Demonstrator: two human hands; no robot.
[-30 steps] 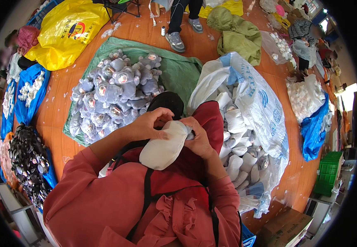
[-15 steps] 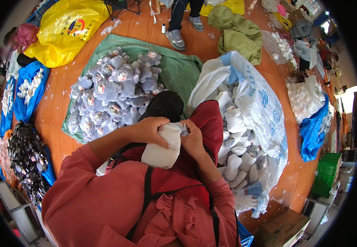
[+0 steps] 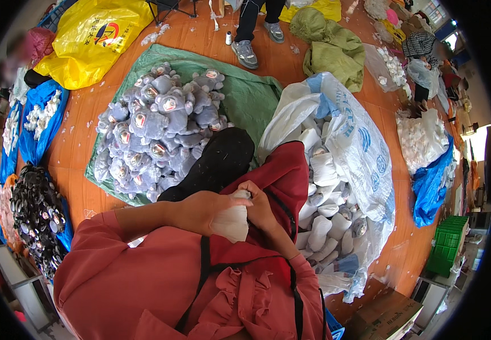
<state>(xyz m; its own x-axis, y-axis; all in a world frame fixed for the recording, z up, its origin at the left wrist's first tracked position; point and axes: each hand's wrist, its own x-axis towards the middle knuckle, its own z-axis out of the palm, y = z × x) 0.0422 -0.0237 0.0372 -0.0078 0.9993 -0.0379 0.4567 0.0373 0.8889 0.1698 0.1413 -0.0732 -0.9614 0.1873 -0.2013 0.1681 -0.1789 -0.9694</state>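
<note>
Over my lap I hold a white stuffed cloth piece [image 3: 232, 224], plump and rounded at its lower end. My left hand [image 3: 207, 211] is closed round its left side and covers much of it. At its top right, the bent fingers of my right hand [image 3: 260, 206] grip the upper end; what the fingertips pinch there is hidden. Just right of my leg, similar white stuffed pieces [image 3: 320, 231] fill an open white woven sack [image 3: 364, 164]. Ahead on the left lies a heap of grey plush toys [image 3: 166, 116] on a green sheet [image 3: 245, 93].
Dark plush pieces [image 3: 37, 218] are piled at the left, near blue bags [image 3: 44, 127] of white pieces. A yellow sack [image 3: 92, 45] and an olive sack [image 3: 333, 54] lie farther off. Another person's shoe [image 3: 245, 54] stands ahead. A cardboard box [image 3: 384, 317] and green crate [image 3: 448, 243] are at right.
My left hand has turned and moved down, now covering more of the white piece. My right hand has shifted slightly lower, with its fingers curled over the top. The piece has tilted more upright.
</note>
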